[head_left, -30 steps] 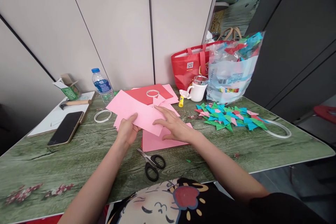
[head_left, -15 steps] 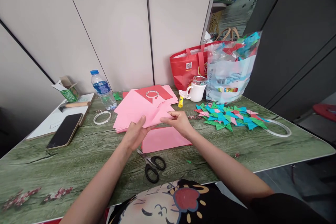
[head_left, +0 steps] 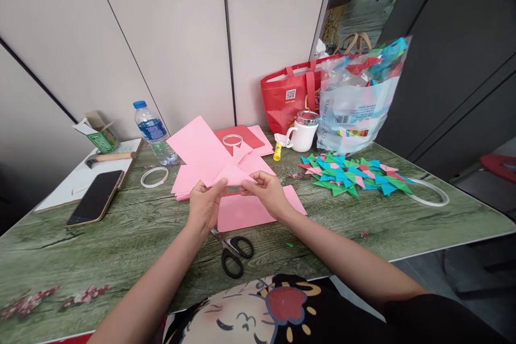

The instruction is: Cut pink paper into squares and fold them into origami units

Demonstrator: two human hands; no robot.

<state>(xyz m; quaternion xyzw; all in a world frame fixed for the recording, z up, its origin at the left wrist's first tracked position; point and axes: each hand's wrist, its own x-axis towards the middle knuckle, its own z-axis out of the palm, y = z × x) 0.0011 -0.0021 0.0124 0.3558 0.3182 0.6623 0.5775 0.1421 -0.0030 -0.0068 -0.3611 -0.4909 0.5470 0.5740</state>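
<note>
A sheet of pink paper (head_left: 201, 145) is held up between my two hands, its near edge folded over into a triangular flap. My left hand (head_left: 205, 204) pinches the fold on the left, thumb on top. On the right, my right hand (head_left: 264, 192) grips the same folded edge between thumb and fingers. Beneath lies a pile of pink sheets (head_left: 183, 180), partly hidden by the held one. A pink strip of paper (head_left: 242, 212) rests on the table below my hands. Black-handled scissors (head_left: 231, 252) lie nearer to me.
Folded paper pieces (head_left: 350, 174) and a white ring (head_left: 433, 196) lie to the right. Behind stand a white mug (head_left: 304, 134), glue stick (head_left: 277, 151), red bag (head_left: 278, 97) and plastic bag (head_left: 350, 113). Leftward are a bottle (head_left: 151, 131), tape ring (head_left: 154, 177), phone (head_left: 97, 197) and hammer (head_left: 110, 157).
The held sheet has turned, with one corner now rising toward the upper left. My hands have come closer together on its folded near edge. The view has shifted slightly.
</note>
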